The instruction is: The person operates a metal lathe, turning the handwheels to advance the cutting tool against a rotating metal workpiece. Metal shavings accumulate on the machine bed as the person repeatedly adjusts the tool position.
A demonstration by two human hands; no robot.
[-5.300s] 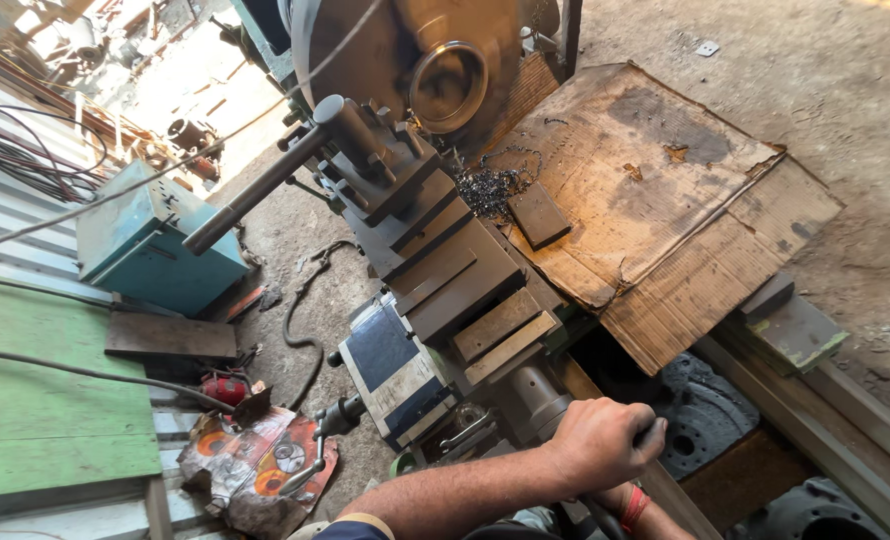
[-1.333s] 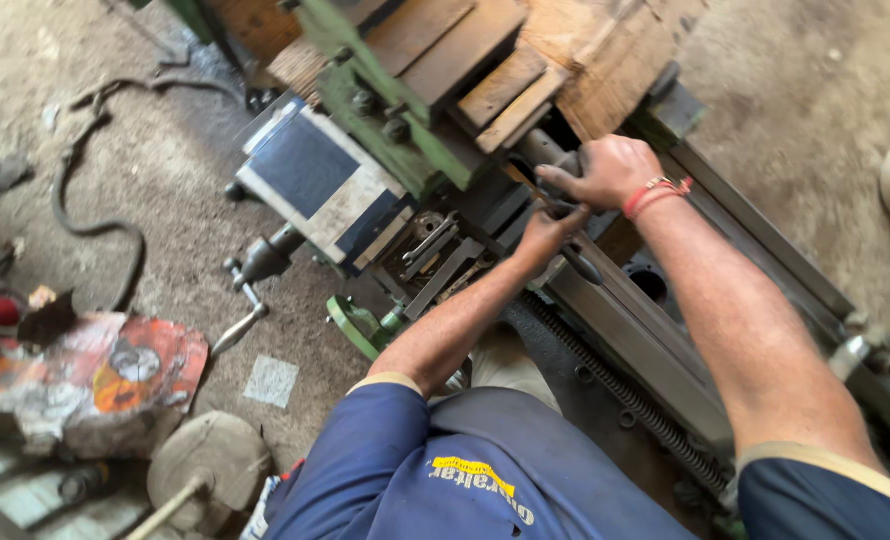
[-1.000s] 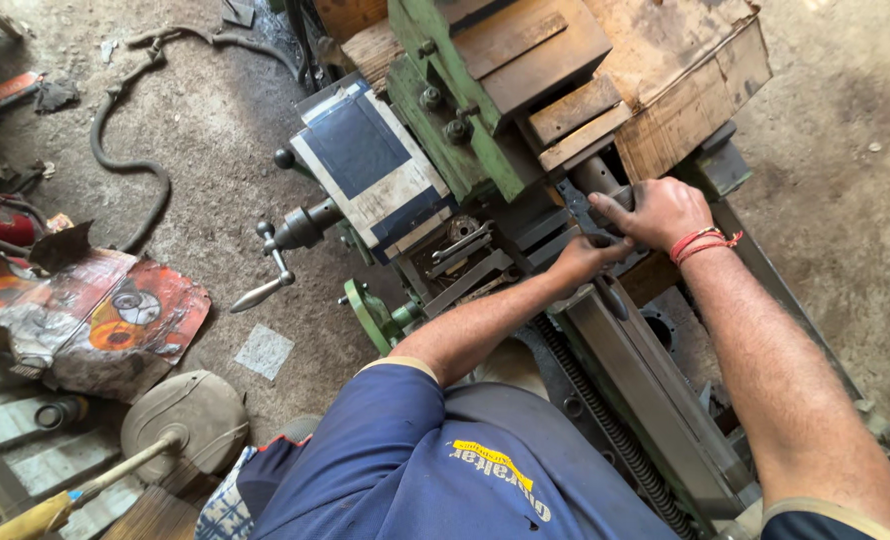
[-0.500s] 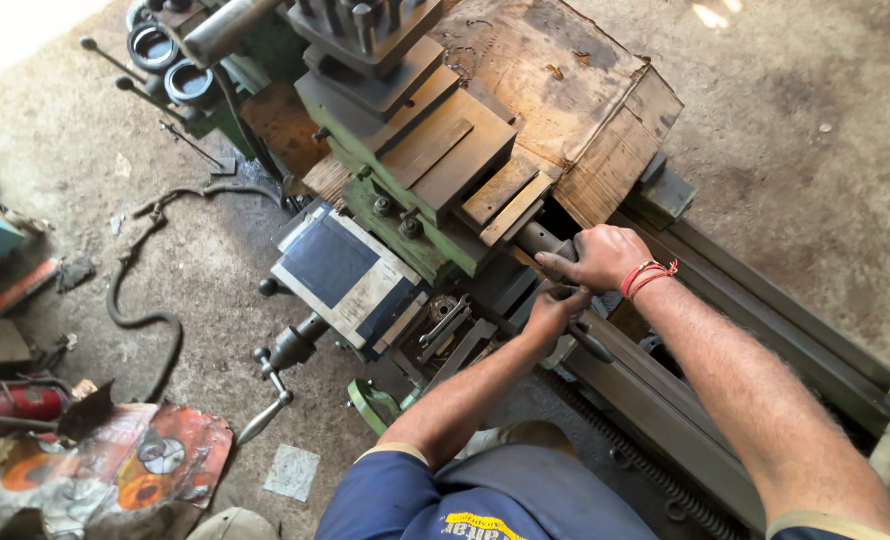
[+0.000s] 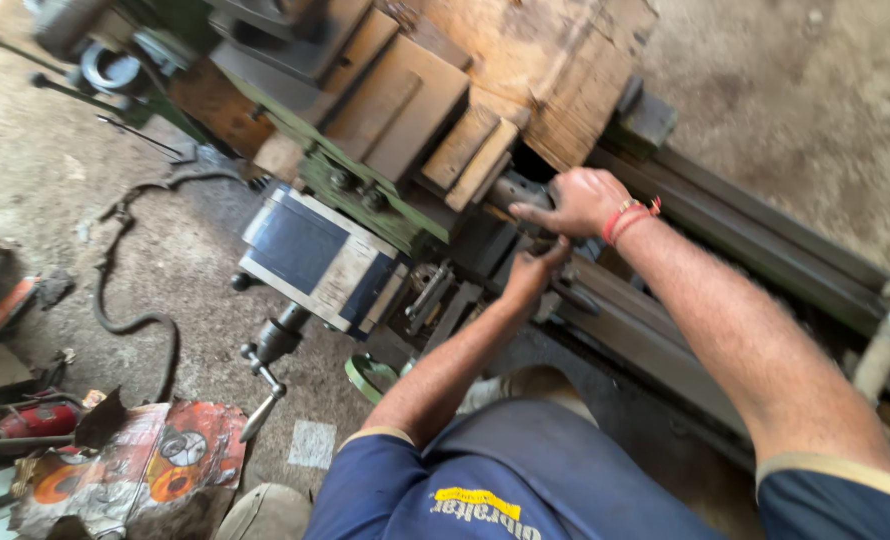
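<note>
Lathe carriage (image 5: 485, 235) apparently under both hands (image 5: 575, 200).

Both hands crowded into dark gap under stepped wooden blocks (image 5: 435, 120): right hand (image 5: 577, 203) laid on grey metal part (image 5: 517, 190), left hand (image 5: 533, 275) pressed in just below. Access from above blocked by wood overhang. Left side closed off by blue-grey box (image 5: 315, 255) and crank handle (image 5: 265, 365). Room left along bed rails (image 5: 725, 250) toward right. Floor cluttered by hose (image 5: 130, 290) and printed sack (image 5: 135, 470).
</note>
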